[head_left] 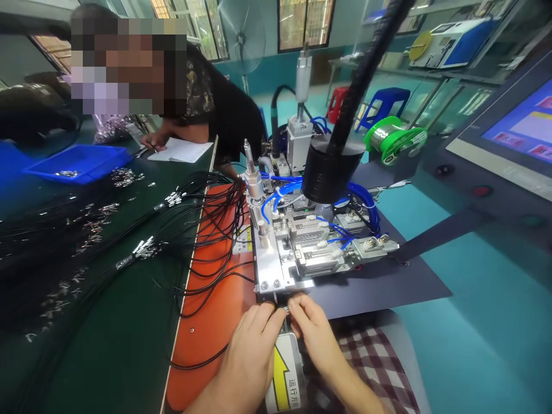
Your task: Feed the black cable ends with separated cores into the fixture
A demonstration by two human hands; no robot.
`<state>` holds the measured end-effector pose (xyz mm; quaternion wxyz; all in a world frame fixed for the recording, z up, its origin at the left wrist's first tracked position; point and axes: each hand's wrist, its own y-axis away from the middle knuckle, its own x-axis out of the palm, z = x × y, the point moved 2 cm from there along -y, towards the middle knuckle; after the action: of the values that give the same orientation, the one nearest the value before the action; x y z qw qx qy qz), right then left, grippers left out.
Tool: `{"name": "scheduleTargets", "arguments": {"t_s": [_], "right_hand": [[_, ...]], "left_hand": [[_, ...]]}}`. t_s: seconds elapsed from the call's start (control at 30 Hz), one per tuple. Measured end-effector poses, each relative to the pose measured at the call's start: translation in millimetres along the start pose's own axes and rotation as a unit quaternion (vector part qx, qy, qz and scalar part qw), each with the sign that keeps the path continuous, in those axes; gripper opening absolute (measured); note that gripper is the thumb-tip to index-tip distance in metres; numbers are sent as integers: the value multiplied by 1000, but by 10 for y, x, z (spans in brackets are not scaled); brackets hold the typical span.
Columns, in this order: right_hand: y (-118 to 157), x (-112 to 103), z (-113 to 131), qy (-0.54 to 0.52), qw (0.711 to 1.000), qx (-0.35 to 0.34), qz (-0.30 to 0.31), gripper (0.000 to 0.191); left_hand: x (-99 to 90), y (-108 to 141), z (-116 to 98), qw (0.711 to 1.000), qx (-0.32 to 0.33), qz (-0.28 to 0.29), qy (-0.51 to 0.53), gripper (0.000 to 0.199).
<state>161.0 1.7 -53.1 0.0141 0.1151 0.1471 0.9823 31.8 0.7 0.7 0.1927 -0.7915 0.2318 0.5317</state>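
Observation:
My left hand and my right hand meet at the near end of a metal machine, fingertips almost touching. Both are closed in a pinch. Between them a tiny shiny metal piece shows, mostly covered by the fingers. A black cable runs across the orange board and goes in under my left hand, which appears to hold it. What my right fingertips grip is too small to make out. Below the hands lies a feed track cover with a yellow arrow.
Black cables with metal ends lie bundled on the green table. A blue tray stands further back. Across the table a person writes on paper. A black flexible duct, solder spool and screen panel surround the machine.

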Motion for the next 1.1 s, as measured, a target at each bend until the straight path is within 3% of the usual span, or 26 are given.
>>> {"name": "scheduleTargets", "arguments": {"t_s": [0.13,0.23,0.3,0.4,0.47,0.57,0.7,0.83,1.0,1.1], "right_hand": [[19,38,-68,-7,999,-32,-17,30],[24,41,-68,-3,999,-47,-12,32],[18,32,-64,2,999,-50,-3,34],[6,15,-71,4,999,-49,5,35],[0,6,-82,4,999,-49,7,35],[-3,0,-96,6,999,-49,9,35],[10,-5,-97,7,999,-47,11,36],[9,-9,-91,-2,999,-51,9,36],[-22,6,-92,-16,998,-57,9,35],[-31,7,-102,-22,998,-54,8,36]], "left_hand": [[-7,-14,-17,1000,-9,0,-4,44],[50,108,29,999,-25,-25,23,46],[123,268,70,997,-60,-50,26,51],[219,540,91,982,-165,-88,-23,56],[243,672,68,970,-219,-90,-61,53],[218,760,56,960,-243,-76,-119,49],[125,745,147,960,-208,-70,-174,53],[-20,571,156,967,-168,-70,-179,45],[-57,213,-66,993,-81,-44,-77,42],[0,108,-109,996,-72,-40,-44,40]]}}
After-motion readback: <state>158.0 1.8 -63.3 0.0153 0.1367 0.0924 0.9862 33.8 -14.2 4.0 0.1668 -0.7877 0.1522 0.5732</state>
